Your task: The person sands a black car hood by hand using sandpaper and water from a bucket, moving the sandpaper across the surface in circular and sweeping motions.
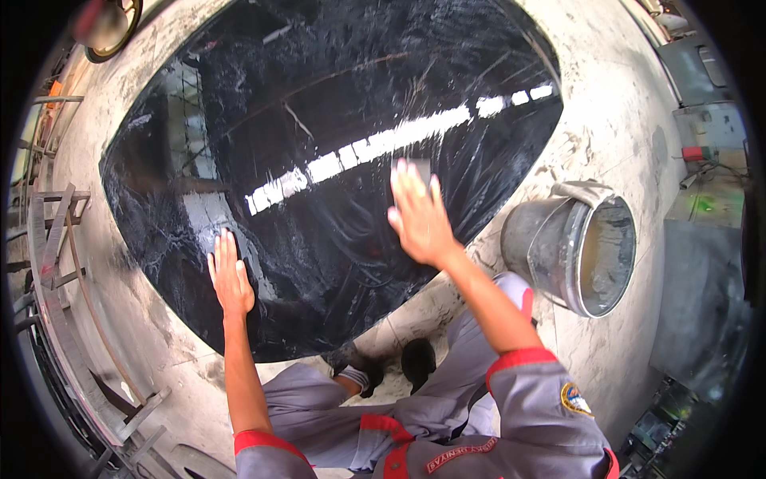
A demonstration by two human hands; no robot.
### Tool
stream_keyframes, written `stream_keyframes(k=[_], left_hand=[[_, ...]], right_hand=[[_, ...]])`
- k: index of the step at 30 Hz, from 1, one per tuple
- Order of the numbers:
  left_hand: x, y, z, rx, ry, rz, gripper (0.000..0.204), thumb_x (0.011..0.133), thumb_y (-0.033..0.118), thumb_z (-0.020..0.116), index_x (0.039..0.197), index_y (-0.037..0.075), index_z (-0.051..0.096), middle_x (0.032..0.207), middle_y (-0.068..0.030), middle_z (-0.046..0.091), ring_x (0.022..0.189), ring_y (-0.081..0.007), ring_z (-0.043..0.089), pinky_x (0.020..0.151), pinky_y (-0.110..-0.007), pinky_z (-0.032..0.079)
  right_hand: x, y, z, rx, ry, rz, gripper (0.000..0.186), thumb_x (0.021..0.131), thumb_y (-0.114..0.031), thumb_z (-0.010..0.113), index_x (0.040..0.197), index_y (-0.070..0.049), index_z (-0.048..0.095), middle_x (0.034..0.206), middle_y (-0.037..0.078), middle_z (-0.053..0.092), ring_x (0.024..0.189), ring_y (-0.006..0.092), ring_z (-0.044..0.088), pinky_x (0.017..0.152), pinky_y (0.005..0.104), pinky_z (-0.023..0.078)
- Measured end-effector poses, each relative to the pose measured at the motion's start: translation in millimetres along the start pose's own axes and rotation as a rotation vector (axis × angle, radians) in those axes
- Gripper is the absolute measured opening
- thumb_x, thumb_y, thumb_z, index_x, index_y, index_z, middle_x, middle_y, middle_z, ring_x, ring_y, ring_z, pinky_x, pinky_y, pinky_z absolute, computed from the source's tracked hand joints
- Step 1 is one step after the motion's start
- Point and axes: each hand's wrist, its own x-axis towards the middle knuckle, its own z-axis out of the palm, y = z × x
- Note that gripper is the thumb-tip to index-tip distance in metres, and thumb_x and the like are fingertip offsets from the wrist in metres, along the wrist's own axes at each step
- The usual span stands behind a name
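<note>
A large, glossy black panel point(319, 239), curved like a car hood, lies before me. It is wet and streaked with whitish residue. My left hand point(230, 275) rests flat on its near left part, fingers stretched out. Farther to the right, my right hand point(419, 215) presses a small grey sheet point(420, 166), which looks like sandpaper, against the surface. Its corner shows past the fingertips; the fingers hide the rest. The thumb is spread to the side.
A grey bucket point(533, 235) with cloudy liquid stands right of the panel, a pale cloth point(586, 191) over its rim. Metal frames point(60, 263) line the left side. A wheel point(120, 44) is at the far left. Grey panels point(694, 295) lie at the right. The floor point(614, 136) is stained.
</note>
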Motion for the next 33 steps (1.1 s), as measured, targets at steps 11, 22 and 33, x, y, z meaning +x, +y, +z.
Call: stream_keyframes(k=[11,22,33], left_hand=[[-7.4,9.6,2.1,0.003,0.064,-0.034,0.058,0.111,0.034,0.023,0.161,0.006,0.032,0.168,-0.013,0.03,0.156,-0.0314,0.025,0.126,-0.048,0.015],[-19.8,12.8,57.9,-0.104,0.422,-0.596,0.054,0.11,0.028,0.035,0.156,-0.001,0.039,0.163,-0.02,0.036,0.152,-0.0375,0.032,0.123,-0.05,0.025],[-138.6,57.7,44.0,-0.179,0.286,-0.59,0.062,0.109,0.028,0.037,0.162,0.0,0.021,0.169,-0.0211,0.02,0.157,-0.0385,0.018,0.125,-0.052,0.016]], right_hand=[[-117.4,112.4,-175.5,0.396,0.244,0.094,0.054,0.112,-0.038,0.033,0.145,0.0,0.055,0.153,0.02,0.052,0.146,0.0338,0.044,0.122,0.0413,0.03],[-330.9,489.4,-131.4,0.247,-0.18,0.65,0.047,0.108,-0.026,0.05,0.144,0.005,0.053,0.14,0.021,0.061,0.129,0.0295,0.058,0.11,0.0386,0.043],[-300.4,495.6,-32.2,0.226,-0.9,0.927,0.046,0.106,-0.024,0.054,0.142,0.004,0.056,0.131,0.019,0.066,0.119,0.0263,0.063,0.104,0.0378,0.048]])
